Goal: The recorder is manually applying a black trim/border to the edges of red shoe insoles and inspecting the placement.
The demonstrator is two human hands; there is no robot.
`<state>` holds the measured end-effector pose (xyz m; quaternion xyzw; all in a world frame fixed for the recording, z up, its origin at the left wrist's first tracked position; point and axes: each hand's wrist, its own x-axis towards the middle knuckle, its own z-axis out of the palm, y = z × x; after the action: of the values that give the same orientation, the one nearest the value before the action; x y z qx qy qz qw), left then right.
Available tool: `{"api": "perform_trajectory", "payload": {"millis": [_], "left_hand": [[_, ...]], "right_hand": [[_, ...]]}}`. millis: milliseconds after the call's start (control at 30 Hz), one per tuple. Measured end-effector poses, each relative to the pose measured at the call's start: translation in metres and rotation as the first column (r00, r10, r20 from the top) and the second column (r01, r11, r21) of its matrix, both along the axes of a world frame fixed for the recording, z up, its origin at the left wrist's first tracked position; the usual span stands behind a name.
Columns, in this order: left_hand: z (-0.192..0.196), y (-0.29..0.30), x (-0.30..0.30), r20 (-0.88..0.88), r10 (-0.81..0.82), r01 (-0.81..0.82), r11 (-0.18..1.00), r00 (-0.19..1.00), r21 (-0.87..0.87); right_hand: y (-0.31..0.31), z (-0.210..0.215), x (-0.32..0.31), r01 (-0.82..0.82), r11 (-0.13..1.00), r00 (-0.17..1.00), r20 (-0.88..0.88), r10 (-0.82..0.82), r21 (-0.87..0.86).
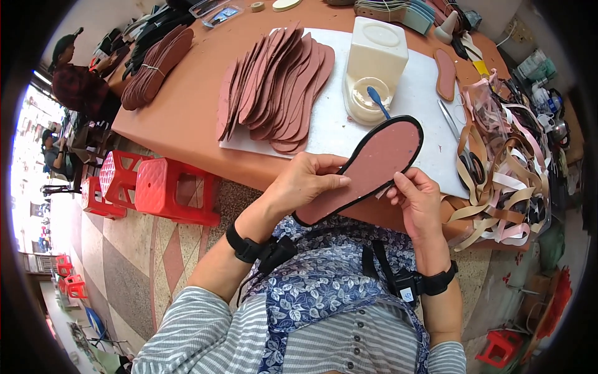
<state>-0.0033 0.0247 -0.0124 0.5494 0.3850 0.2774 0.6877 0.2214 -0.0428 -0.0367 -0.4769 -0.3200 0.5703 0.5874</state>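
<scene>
A reddish-brown shoe insole (377,154) with black edging is held up, tilted, in front of my body. My left hand (308,181) grips its left side, thumb lying across the top face. At the right edge, my right hand (416,198) pinches the black rim between thumb and fingers; a small pale bit shows by the fingertips. Just beyond the insole stands a cream plastic glue container (379,53) with an open round mouth. A blue-handled brush (376,100) rests in that mouth. Left of it lies a fanned pile of uncut-edged insoles (280,90).
The pile and container sit on a white board (417,93) on the brown table (180,124). Scissors (467,149) and a heap of ribbon strips (507,187) lie right. A tied insole bundle (159,68) is far left. Red stools (168,187) and another person (78,81) are left.
</scene>
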Motion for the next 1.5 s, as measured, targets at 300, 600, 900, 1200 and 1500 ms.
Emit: {"api": "perform_trajectory", "payload": {"millis": [300,600,900,1200,1500], "left_hand": [[-0.003,-0.007,-0.033,-0.044,-0.035,0.035,0.999,0.998,-0.013],[0.006,-0.005,-0.089,-0.011,0.325,-0.309,0.908,0.946,0.284],[0.004,-0.015,-0.054,-0.190,0.502,0.019,0.325,0.844,0.945],[-0.008,-0.009,-0.015,-0.138,0.464,0.171,-0.030,0.875,0.985],[-0.042,-0.001,-0.011,-0.215,0.418,0.233,0.008,0.883,0.973]], "right_hand": [[0.001,0.007,-0.006,-0.042,0.998,0.998,0.043,0.043,-0.036],[0.020,0.013,0.012,-0.060,0.886,0.217,0.872,-0.439,0.461],[0.040,0.004,0.040,-0.089,0.940,0.151,0.937,-0.315,0.330],[0.030,0.006,0.086,0.139,0.961,0.535,0.798,-0.277,0.240],[-0.009,0.008,0.049,-0.098,0.922,0.263,0.904,-0.338,0.374]]}}
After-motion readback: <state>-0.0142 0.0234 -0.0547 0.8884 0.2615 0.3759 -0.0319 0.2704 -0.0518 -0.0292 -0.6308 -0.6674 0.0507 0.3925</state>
